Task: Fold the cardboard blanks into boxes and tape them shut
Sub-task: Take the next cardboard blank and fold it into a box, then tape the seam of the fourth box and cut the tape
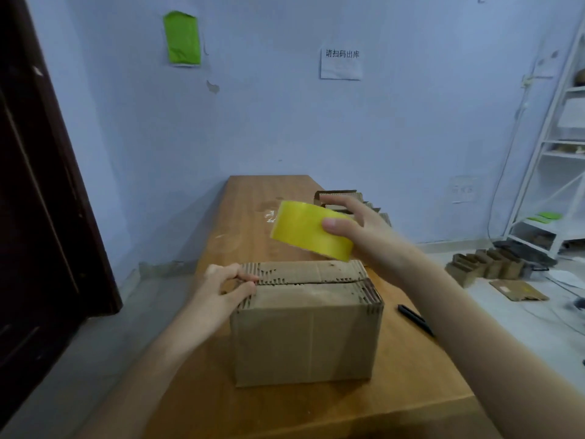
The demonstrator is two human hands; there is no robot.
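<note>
You can read only one text here. On the wall behind the far end of the desk hangs a white paper sheet, and along its top edge stands one line of dark Chinese characters: 请扫码出库. The rest of this sheet looks blank. The green paper further left on the same wall shows you no writing. On the cardboard box and on the yellow tape roll you find no label, brand or number.

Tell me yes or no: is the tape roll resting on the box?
No: the right hand holds the tape roll in the air above the box.
</note>
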